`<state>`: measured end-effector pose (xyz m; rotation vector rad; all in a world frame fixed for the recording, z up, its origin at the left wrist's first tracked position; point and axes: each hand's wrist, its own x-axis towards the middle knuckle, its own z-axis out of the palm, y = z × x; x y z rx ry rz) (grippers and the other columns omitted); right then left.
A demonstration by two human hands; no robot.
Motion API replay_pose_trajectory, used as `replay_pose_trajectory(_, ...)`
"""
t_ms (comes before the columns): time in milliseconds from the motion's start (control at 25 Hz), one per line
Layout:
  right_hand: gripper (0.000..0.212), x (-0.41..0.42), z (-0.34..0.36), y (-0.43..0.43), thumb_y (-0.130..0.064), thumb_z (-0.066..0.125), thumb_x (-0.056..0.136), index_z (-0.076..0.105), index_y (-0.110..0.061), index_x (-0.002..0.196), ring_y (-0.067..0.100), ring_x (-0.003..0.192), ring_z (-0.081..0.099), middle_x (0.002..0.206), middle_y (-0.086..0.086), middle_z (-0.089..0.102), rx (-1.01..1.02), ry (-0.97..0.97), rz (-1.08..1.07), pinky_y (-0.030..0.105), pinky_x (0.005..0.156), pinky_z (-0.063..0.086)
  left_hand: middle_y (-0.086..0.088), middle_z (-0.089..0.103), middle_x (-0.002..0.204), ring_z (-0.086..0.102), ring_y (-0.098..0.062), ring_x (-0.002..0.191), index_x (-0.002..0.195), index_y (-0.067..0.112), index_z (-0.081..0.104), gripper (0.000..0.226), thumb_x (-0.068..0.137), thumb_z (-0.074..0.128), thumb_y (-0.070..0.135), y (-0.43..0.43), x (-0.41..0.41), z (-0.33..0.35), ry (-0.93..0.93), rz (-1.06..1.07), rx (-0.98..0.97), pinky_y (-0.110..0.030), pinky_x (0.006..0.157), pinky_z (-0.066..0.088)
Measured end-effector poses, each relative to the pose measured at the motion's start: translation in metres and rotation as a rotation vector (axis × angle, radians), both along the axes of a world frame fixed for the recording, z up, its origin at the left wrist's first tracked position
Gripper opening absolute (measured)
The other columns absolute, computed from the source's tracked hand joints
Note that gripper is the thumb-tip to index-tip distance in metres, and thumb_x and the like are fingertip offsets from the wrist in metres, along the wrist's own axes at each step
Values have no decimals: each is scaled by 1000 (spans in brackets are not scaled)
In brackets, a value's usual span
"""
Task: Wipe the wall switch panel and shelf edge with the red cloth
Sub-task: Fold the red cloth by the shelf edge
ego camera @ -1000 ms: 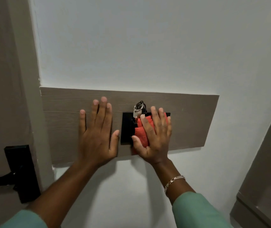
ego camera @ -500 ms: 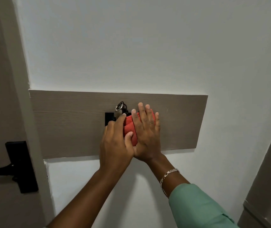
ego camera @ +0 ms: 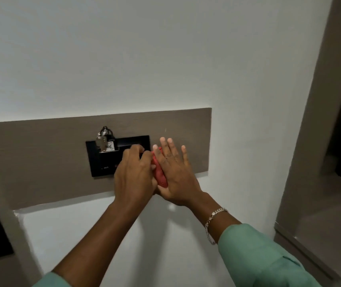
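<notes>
Spread right hand presses the red cloth at the switch panel's 3 o'clock. The left hand curls, its grip unclear. I'd wipe lightly, skirting the keys.

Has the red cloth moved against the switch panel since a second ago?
Yes. The red cloth has slid right, off the switch panel's right half onto the wooden board.

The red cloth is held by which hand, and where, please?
Right hand presses red cloth under its palm; left hand's curled fingers reach its left edge, grip unclear.
</notes>
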<state>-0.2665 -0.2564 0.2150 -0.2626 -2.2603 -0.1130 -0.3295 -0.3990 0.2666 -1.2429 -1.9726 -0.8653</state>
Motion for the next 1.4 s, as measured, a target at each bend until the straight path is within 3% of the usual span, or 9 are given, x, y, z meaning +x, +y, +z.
replay_pose_trajectory(120, 95, 59, -34, 15, -66, 53, 87, -3, -35, 157, 16, 157, -8, 170, 0, -4, -383, 223, -35, 49, 129, 4, -8, 63, 82, 58, -24, 73, 83, 6, 61, 5, 81, 64, 3, 34, 35, -16, -166, -306, 77, -33, 61, 45)
replay_pose_trajectory(280, 99, 128, -73, 34, -49, 79, 74, 18, -39, 151, 14, 136, 51, 158, -1, 36, -1269, 676, 120, 28, 105, 53, -3, 64, 76, 60, -19, 72, 77, 10, 57, 11, 84, 63, 4, 103, 88, -53, -446, -563, 140, -34, 63, 52)
replay_pose_trajectory(440, 75, 208, -129, 91, -37, 86, 72, 48, -25, 136, 30, 112, 70, 132, 10, 64, -1630, 929, 75, 46, 87, 63, -1, 59, 62, 57, -19, 62, 71, 8, 54, 16, 84, 63, 6, 194, 155, -118, -637, -677, 13, -37, 61, 50)
replay_pose_trajectory(560, 60, 266, -180, 132, -23, 78, 83, 47, -21, 134, 30, 109, 69, 128, 12, 63, -1568, 1049, -149, 33, 74, 62, -1, 53, 54, 53, -24, 54, 68, 6, 52, 20, 84, 63, 9, 256, 204, -183, -781, -689, -135, -41, 56, 51)
replay_pose_trajectory(720, 63, 332, -246, 186, -19, 73, 88, 39, -23, 141, 24, 110, 64, 131, 8, 58, -1461, 1037, -490, 41, 89, 61, -2, 68, 71, 65, -26, 71, 76, 9, 64, 8, 80, 69, 13, 329, 273, -264, -1057, -627, -280, -29, 67, 47)
replay_pose_trajectory(840, 70, 368, -284, 229, -24, 74, 88, 36, -18, 146, 32, 121, 58, 136, 8, 54, -1363, 959, -750, 53, 102, 53, -10, 70, 110, 67, -28, 100, 118, 12, 62, 31, 87, 60, 7, 369, 315, -312, -1348, -687, -437, -42, 89, 56)
replay_pose_trajectory(960, 66, 379, -301, 269, -20, 75, 87, 39, -10, 142, 33, 121, 57, 129, 8, 56, -1306, 947, -821, 39, 96, 50, -8, 58, 133, 59, -25, 118, 142, 13, 43, 52, 92, 55, 5, 390, 331, -334, -1465, -772, -545, -47, 103, 51)
replay_pose_trajectory(1160, 59, 379, -313, 302, -21, 77, 86, 46, -8, 134, 34, 119, 59, 121, 8, 59, -1320, 885, -912, 34, 91, 44, -9, 57, 140, 51, -24, 130, 137, 16, 51, 46, 91, 57, 11, 400, 319, -337, -1164, -775, -654, -36, 106, 43)
replay_pose_trajectory(1400, 72, 357, -255, 261, -51, 62, 90, 36, -9, 144, 36, 138, 41, 148, 16, 45, -893, 287, -1135, 52, 115, 38, -5, 42, 154, 36, -21, 142, 146, 15, 39, 50, 98, 50, 23, 370, 270, -277, -698, -777, -609, -29, 115, 27)
